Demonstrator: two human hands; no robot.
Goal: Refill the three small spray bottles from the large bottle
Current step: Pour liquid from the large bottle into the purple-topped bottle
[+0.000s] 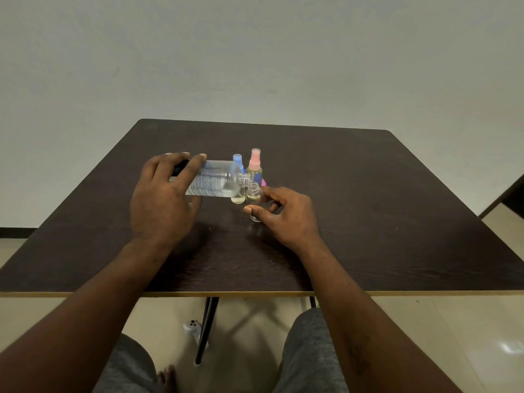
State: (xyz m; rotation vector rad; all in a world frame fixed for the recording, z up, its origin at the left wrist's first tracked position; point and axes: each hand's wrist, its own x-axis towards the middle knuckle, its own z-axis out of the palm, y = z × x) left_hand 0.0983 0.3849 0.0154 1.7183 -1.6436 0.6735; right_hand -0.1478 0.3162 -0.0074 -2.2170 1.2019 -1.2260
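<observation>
My left hand (163,199) grips the large clear bottle (217,180) by its base and holds it tipped on its side above the table, its open threaded neck pointing right. That neck sits just over the open mouth of a small clear spray bottle (254,195), which my right hand (283,214) holds upright with thumb and fingers. A second small bottle with a blue cap (238,160) stands behind the large bottle, mostly hidden. A third small bottle with a pink spray cap (255,165) stands upright just beyond.
The dark wooden table (368,208) has its front edge near my knees. A small magenta object (263,182) lies behind the open bottle. A dark piece of furniture (513,198) shows at the right edge. A white device (190,327) lies on the floor beneath.
</observation>
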